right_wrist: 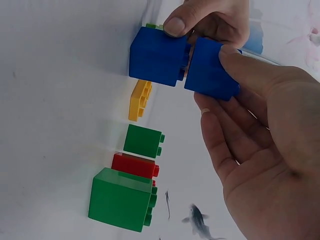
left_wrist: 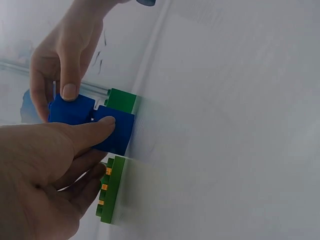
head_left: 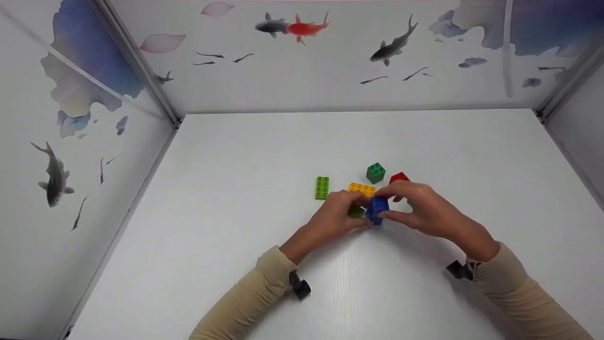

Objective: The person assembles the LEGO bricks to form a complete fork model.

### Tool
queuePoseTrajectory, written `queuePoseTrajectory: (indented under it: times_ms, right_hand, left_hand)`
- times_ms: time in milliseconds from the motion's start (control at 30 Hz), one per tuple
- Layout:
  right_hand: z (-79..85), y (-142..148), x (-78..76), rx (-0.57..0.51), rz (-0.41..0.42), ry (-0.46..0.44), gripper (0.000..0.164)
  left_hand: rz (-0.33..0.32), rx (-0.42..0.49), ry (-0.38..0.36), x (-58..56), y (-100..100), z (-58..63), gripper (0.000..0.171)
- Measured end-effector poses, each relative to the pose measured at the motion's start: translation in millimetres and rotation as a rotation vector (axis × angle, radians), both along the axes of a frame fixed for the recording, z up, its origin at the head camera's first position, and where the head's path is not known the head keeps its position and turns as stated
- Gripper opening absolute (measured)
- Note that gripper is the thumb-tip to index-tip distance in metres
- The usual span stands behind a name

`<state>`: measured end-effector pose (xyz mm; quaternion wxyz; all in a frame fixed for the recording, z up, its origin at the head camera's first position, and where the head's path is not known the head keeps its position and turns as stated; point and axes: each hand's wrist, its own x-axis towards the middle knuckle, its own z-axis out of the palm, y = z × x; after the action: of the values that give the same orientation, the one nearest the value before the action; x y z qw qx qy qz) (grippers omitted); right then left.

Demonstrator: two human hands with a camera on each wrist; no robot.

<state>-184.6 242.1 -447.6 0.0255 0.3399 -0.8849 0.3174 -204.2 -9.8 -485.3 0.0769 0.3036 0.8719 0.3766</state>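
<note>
My left hand (head_left: 337,212) grips a blue toy brick (left_wrist: 117,134) low at the table, thumb against its side. Just above it, a second blue brick (right_wrist: 211,68) is pinched between the thumb and fingers of my right hand (head_left: 424,210). A narrow gap with studs shows between the two bricks in the right wrist view, and the upper one sits slightly tilted over the lower. From the head view they look like one blue block, partly covered by fingers. An olive-green brick (head_left: 356,211) lies beside my left hand, mostly hidden by it.
Beyond the hands lie a flat lime-green brick (head_left: 322,188), a yellow brick (head_left: 362,189), a green brick (head_left: 376,173) and a red brick (head_left: 399,177). Another green brick (right_wrist: 121,201) is near my right hand. Printed walls (head_left: 330,85) border the white table (head_left: 236,156).
</note>
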Motion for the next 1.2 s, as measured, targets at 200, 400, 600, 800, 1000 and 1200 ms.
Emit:
queuePoseTrajectory:
  times_ms: [200,400,600,800,1000,1200]
  right_hand:
    - [-3.0,-1.3,-0.4,-0.014,-0.004,0.011,0.047]
    - [-5.1,-1.6,-0.2,-0.016,-0.010,0.028,0.046]
    - [-5.2,-1.9,0.8,-0.017,-0.031,0.030,0.045]
    - [-5.4,-2.5,2.2,-0.028,-0.036,0.043,0.044]
    - [-7.1,-5.3,4.4,-0.040,-0.043,0.050,0.044]
    - [-9.7,-7.0,3.2,-0.040,-0.052,0.050,0.043]
  left_hand:
    - [0.011,-0.010,-0.009,-0.3,1.5,-0.3,0.040]
    - [0.019,-0.012,-0.019,-0.6,2.8,-0.7,0.039]
    - [0.020,-0.014,-0.021,-1.5,3.5,-1.1,0.040]
    - [0.014,-0.004,-0.015,-2.0,3.4,-0.6,0.041]
    - [0.016,0.030,-0.046,-2.3,2.2,-1.0,0.045]
    - [0.009,0.038,-0.036,-2.1,0.9,-1.3,0.040]
